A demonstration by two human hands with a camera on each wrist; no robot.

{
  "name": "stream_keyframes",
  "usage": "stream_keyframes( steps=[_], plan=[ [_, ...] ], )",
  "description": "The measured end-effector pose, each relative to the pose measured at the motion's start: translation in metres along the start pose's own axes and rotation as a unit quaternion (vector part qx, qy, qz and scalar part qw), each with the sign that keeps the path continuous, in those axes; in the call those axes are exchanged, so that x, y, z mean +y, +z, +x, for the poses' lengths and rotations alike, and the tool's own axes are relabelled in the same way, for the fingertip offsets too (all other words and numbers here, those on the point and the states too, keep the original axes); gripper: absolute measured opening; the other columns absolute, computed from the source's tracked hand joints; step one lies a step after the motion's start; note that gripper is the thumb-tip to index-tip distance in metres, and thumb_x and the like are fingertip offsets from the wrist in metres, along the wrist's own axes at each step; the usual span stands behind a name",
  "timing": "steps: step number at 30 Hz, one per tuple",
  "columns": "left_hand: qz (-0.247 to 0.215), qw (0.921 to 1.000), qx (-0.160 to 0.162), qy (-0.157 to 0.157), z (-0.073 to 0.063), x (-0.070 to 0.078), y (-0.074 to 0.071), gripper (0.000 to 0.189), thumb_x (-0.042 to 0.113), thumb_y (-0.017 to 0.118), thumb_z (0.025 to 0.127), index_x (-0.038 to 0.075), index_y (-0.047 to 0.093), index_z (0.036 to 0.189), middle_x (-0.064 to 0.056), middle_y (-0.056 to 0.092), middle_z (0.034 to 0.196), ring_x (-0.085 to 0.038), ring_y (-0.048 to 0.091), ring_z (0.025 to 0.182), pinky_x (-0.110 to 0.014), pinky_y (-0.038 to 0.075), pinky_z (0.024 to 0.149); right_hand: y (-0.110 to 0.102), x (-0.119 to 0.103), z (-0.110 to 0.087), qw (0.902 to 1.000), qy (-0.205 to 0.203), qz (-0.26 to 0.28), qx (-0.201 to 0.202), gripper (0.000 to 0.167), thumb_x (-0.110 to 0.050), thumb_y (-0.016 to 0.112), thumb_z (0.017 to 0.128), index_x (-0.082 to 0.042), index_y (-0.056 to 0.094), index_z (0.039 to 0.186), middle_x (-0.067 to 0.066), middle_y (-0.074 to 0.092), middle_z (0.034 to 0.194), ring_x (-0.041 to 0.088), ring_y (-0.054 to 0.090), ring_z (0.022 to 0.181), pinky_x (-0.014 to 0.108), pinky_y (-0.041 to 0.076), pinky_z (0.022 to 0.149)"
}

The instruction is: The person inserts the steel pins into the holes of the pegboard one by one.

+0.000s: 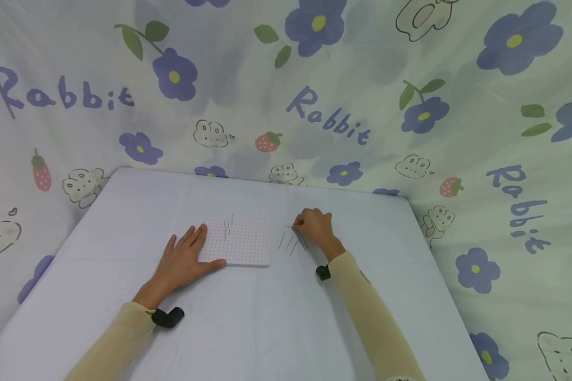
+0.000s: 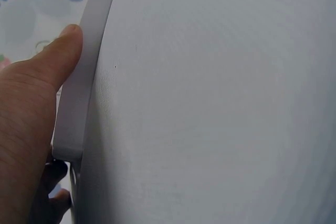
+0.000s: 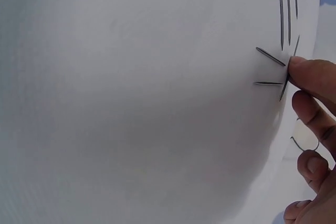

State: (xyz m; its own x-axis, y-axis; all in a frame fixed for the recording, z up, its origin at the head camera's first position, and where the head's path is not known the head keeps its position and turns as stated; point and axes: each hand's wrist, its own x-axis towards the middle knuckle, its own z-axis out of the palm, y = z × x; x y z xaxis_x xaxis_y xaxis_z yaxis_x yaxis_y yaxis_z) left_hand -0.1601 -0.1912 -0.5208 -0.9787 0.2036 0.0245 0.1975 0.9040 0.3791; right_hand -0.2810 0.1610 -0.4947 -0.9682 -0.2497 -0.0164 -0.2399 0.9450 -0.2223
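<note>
A flat white board [image 1: 250,246] with a grid of small dots lies on the white table. My left hand [image 1: 183,263] rests at its left side, fingers spread and straight, with the thumb along the front edge. Several thin dark needles [image 1: 229,229] stand up from the board's left half. To the right of the board, my right hand [image 1: 316,228] pinches a needle [image 3: 285,87] between thumb and finger, low over the tabletop. More loose needles [image 3: 281,11] lie beside those fingertips, some side by side and some crosswise.
The white-covered table [image 1: 248,323] runs back to a hanging cloth [image 1: 238,69] printed with flowers, rabbits and lettering. Both wrists carry a black device, the left one [image 1: 168,317] near the board's front side.
</note>
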Motion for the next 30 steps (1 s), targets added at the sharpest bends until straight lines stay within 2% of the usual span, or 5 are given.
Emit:
stream_keyframes(
  steps=[20,30],
  plan=[
    [-0.001,1.0,0.005,-0.001,-0.0009,0.0003,0.0021,0.119,0.082,0.056,0.081,-0.002,0.022,0.158,-0.022,0.025,0.163,-0.043,0.017,0.152,-0.068,0.003,0.118,0.0008,-0.0019,-0.0074,0.9999,-0.012,0.003,0.011,0.009,-0.031,0.077,0.091,-0.023,0.08,0.088,-0.009,0.07,0.096,0.018,0.061,0.092,0.052,0.042,0.086],
    [0.003,1.0,0.003,-0.003,0.0005,-0.0006,0.0028,0.121,0.083,0.055,0.081,-0.002,0.021,0.158,-0.022,0.024,0.164,-0.043,0.016,0.152,-0.068,0.003,0.117,0.0033,-0.0036,-0.0072,0.9996,-0.015,-0.013,0.021,0.01,-0.031,0.076,0.09,-0.024,0.08,0.085,-0.009,0.07,0.094,0.019,0.062,0.093,0.051,0.042,0.084]
  ],
)
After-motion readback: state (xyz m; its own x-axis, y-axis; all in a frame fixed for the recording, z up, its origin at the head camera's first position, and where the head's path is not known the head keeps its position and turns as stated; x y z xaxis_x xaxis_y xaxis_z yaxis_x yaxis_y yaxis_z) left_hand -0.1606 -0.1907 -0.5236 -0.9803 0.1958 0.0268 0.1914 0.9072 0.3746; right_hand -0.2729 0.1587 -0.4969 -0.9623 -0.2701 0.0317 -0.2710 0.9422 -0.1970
